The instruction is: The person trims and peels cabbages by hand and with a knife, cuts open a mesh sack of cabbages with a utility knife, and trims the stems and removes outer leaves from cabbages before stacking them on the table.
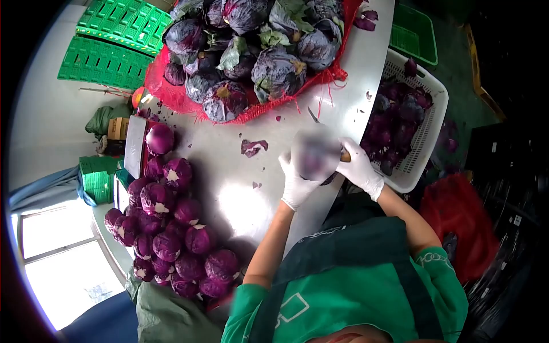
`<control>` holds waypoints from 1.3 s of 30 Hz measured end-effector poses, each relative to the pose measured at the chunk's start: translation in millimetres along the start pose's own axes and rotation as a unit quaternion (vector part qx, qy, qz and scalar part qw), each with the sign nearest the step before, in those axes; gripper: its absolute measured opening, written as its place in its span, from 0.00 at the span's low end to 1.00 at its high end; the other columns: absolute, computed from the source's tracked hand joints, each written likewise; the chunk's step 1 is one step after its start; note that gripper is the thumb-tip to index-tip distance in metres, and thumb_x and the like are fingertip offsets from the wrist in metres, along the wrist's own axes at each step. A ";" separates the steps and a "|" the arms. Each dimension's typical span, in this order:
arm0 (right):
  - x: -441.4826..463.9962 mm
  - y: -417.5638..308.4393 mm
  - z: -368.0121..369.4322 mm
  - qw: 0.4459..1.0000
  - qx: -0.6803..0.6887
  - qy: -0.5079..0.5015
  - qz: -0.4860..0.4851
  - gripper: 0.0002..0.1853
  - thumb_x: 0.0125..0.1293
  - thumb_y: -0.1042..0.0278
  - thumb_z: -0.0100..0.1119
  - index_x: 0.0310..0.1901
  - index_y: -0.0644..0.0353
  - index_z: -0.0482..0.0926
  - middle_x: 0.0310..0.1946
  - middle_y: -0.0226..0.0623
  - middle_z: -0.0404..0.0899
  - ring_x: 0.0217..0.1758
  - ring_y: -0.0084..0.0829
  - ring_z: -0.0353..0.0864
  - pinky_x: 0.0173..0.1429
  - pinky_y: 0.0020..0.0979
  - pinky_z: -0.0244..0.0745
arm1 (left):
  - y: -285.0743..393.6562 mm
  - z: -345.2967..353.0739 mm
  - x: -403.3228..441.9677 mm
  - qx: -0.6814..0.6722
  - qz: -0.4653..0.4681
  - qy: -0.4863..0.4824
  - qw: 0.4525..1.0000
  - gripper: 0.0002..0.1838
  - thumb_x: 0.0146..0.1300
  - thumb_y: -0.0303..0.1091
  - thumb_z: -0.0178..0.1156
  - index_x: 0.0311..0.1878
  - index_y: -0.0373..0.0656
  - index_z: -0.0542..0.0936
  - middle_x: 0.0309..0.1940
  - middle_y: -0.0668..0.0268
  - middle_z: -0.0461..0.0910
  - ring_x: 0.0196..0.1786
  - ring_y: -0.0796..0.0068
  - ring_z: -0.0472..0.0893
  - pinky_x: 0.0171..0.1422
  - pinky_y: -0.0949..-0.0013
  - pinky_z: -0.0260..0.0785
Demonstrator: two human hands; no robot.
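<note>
Left hand [298, 182]: grasping a cabbage [314, 155]
Right hand [360, 167]: gripping a knife [345, 156]
Basket [439, 108]: leaves [394, 128], right of the tabletop [223, 143]

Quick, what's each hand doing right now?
Left hand: holding a cabbage, fingers curved around it; the cabbage looks blurred.
Right hand: closed on the handle of a knife.

We see a shiny metal table [269, 171]. On its far part there lies a red net [163, 83], and dark leafy cabbages [277, 73] are resting upon this net. Along the left side we find a heap of bright purple cabbages [166, 246]. Between both groups, we notice one torn leaf [254, 148] and some small scraps [257, 185].
</note>
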State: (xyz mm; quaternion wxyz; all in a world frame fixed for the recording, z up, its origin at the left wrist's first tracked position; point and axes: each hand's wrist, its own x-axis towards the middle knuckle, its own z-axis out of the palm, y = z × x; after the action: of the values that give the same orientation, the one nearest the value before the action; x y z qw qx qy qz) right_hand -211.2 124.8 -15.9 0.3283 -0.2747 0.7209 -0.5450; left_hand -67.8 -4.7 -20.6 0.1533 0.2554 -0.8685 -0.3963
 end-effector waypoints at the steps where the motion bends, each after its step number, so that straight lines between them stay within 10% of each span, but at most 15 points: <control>1: -1.4 -9.3 0.9 0.998 -0.052 0.026 -0.016 0.27 0.58 0.53 0.74 0.55 0.59 0.79 0.52 0.41 0.80 0.57 0.37 0.80 0.61 0.34 0.74 | -0.9 5.4 -2.2 -0.039 0.004 0.015 0.999 0.54 0.44 0.41 0.82 0.73 0.40 0.60 0.64 0.50 0.59 0.68 0.50 0.62 0.75 0.53 0.57; 7: 16.9 -2.1 9.2 0.961 -0.195 0.161 -0.115 0.18 0.61 0.51 0.68 0.43 0.58 0.82 0.38 0.43 0.83 0.43 0.45 0.83 0.46 0.42 0.78 | 15.7 2.4 -0.8 0.059 0.111 -0.028 0.992 0.56 0.41 0.42 0.80 0.73 0.41 0.60 0.67 0.48 0.62 0.72 0.45 0.57 0.77 0.47 0.48; 11: 55.8 44.8 -16.8 0.947 -0.200 0.243 0.069 0.16 0.64 0.52 0.64 0.41 0.56 0.82 0.25 0.45 0.81 0.33 0.52 0.82 0.40 0.46 0.78 | 3.8 -6.7 -9.0 0.009 0.082 -0.033 0.996 0.54 0.41 0.35 0.80 0.71 0.40 0.59 0.65 0.50 0.64 0.70 0.50 0.63 0.77 0.52 0.54; 16: 39.1 10.9 -67.3 0.933 -0.234 0.270 0.039 0.28 0.63 0.47 0.65 0.55 0.60 0.74 0.48 0.45 0.76 0.47 0.48 0.81 0.52 0.41 0.77 | -0.3 -16.0 -12.7 -0.110 -0.015 -0.049 0.993 0.51 0.44 0.34 0.81 0.67 0.37 0.58 0.61 0.51 0.66 0.64 0.58 0.70 0.70 0.57 0.65; 20: -12.5 9.6 -58.0 0.969 -0.135 0.142 -0.152 0.15 0.72 0.63 0.56 0.53 0.62 0.74 0.39 0.51 0.81 0.42 0.51 0.83 0.48 0.44 0.79 | 6.4 -5.9 -5.3 -0.125 -0.086 -0.052 0.987 0.49 0.45 0.38 0.83 0.62 0.36 0.57 0.58 0.50 0.67 0.60 0.62 0.73 0.65 0.59 0.70; 39: -27.5 5.2 -41.5 0.931 -0.307 -0.199 -0.005 0.09 0.71 0.68 0.47 0.46 0.64 0.67 0.32 0.52 0.82 0.33 0.51 0.84 0.36 0.49 0.79 | 21.9 -3.4 25.7 -0.046 -0.110 -0.097 0.988 0.48 0.46 0.34 0.79 0.69 0.34 0.63 0.56 0.52 0.76 0.57 0.63 0.78 0.65 0.62 0.71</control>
State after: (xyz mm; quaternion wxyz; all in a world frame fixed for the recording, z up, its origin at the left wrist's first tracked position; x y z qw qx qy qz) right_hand -226.1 172.0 -8.2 0.3620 -0.4684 0.7716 -0.2330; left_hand -94.3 -9.2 0.0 0.0351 0.3020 -0.8266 -0.4737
